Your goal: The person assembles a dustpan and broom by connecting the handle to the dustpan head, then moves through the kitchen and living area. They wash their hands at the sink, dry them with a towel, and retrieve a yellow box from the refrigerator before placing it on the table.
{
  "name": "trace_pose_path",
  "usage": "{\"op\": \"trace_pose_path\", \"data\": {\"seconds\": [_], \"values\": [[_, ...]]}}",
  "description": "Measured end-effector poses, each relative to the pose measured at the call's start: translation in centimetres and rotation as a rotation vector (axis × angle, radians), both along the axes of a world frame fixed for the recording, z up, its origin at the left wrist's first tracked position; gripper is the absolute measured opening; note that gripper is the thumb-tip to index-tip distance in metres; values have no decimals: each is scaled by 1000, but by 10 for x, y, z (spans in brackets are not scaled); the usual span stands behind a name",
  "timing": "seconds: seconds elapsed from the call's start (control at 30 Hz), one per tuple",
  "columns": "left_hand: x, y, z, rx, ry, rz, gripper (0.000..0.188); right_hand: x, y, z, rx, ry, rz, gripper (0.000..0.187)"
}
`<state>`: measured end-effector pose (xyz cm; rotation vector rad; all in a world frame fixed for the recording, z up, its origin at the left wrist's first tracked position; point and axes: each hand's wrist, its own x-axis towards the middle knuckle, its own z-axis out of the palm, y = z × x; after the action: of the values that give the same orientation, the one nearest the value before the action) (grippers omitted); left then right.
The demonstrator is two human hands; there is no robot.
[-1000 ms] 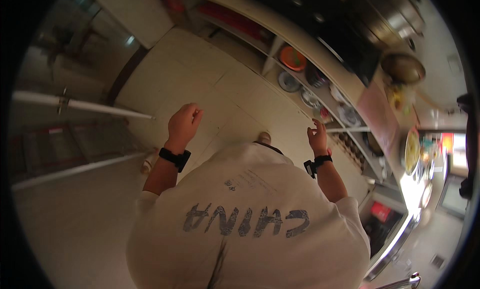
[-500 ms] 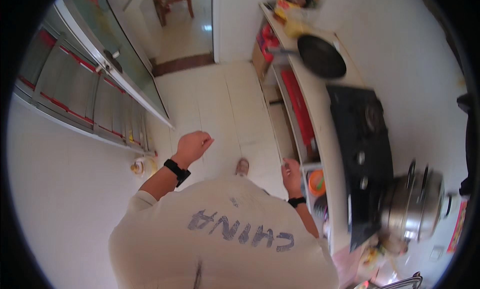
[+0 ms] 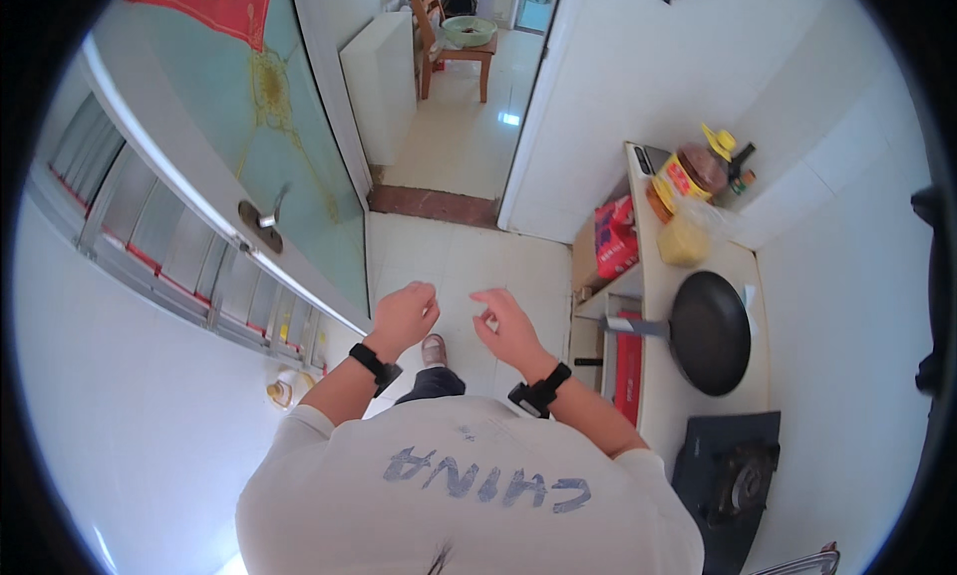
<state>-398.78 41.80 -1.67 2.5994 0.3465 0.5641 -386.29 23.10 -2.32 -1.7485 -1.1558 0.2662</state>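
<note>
Your black frying pan [image 3: 710,333] lies on the desk [image 3: 660,388], between its front edge and the wall edge. Its long axis runs across the desk; the grey handle points left and juts past the front edge toward your right grip [image 3: 510,328]. That grip is empty, thumb and fingers parted, well apart from the pan. Your left grip [image 3: 401,316] hangs near the glazed door [image 3: 324,166], fingers curled under; you cannot tell how tightly they close. The door's long edge slants from upper left down toward this grip, its lever handle [image 3: 269,216] partway along. The red hanging [image 3: 214,5] is cut off at the top, your torso covers one foot, and the plastic bag's [image 3: 683,241] yellowish contents are hard to make out.
</note>
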Motion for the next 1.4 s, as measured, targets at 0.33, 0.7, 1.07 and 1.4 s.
{"op": "trace_pose_path", "data": {"seconds": [0.33,0.7,1.07,1.4], "values": [[213,172,12,-77,-122,20,9,192,210,32,48,112,-173,32],[396,344,2,-8,69,170,27,423,382,0,-124,-52,-235,11],[528,540,-20,-84,-101,257,15,548,600,-61,-88,211,-223,51],[729,710,30,-153,-96,-116,11,730,688,-20,-9,153,-623,34]]}}
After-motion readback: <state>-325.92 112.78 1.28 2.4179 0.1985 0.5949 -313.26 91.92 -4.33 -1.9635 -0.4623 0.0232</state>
